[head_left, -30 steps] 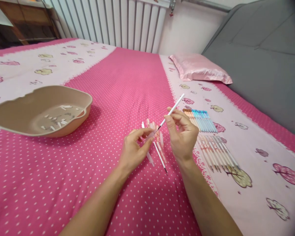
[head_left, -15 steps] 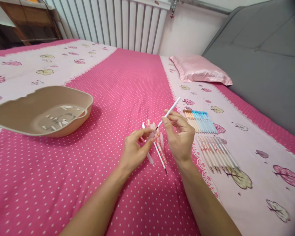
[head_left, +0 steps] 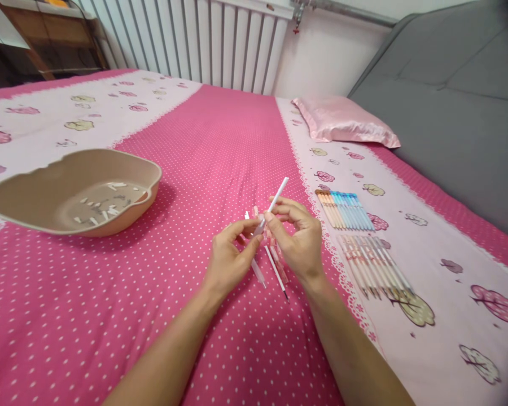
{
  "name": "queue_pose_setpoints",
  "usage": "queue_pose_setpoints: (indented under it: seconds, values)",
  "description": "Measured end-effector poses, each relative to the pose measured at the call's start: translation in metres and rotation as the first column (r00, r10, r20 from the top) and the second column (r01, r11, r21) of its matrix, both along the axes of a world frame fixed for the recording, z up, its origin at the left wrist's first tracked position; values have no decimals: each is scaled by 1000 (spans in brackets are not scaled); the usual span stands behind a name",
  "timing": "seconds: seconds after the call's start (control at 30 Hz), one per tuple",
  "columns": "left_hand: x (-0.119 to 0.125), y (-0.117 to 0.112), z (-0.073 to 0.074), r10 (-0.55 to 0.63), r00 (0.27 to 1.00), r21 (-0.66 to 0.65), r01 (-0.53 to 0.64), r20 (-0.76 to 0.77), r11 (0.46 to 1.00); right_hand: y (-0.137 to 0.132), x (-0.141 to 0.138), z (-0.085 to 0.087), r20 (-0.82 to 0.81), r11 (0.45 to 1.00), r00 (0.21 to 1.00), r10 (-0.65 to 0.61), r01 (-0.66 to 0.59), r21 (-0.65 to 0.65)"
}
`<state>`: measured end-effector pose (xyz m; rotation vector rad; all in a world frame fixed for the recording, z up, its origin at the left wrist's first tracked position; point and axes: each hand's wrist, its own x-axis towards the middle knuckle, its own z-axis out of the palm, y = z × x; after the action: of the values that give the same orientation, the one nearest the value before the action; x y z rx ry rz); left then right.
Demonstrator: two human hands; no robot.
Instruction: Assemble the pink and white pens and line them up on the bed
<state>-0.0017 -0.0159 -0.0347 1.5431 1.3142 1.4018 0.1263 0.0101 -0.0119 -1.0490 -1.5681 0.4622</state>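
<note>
Between the finger and thumb of my right hand (head_left: 298,239) is a white pen refill (head_left: 278,194), its plain end pointing up and away. My left hand (head_left: 232,254) pinches a translucent pale pink pen barrel (head_left: 259,228). The refill's lower end meets the barrel, its dark tip no longer in sight. Beneath my hands lie loose pen parts on the bedspread: another white refill with a dark tip (head_left: 276,273), a clear pale barrel (head_left: 257,270) and some pink pieces (head_left: 280,260), partly hidden by my fingers.
At the left stands a beige basin (head_left: 71,194) with small white bits inside. Right of my hands lie a row of orange and blue pens (head_left: 345,210) and a row of pale pens (head_left: 376,265). A pink pillow (head_left: 347,119) rests by the grey headboard (head_left: 444,113).
My right hand has moved left and slightly down, bringing the refill's dark tip into the pink barrel. My left hand has barely shifted.
</note>
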Motion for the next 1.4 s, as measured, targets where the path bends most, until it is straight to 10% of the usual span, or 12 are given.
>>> queue_pose_setpoints:
  seconds: [0.87, 1.1, 1.4]
  values:
    - [-8, 2, 2, 80, 995, -13, -79, 61, 997, -4, 1, 2, 36, 996, 996, 85, -85, 13]
    - [-17, 7, 0, 285, 948, -67, -278, 143, 958, 4, 2, -15, 372, 962, 911, 180, -84, -259]
    - [-15, 6, 2, 258, 959, -80, -250, 120, 965, -6, 2, -7, 653, 811, 709, 267, 201, -550]
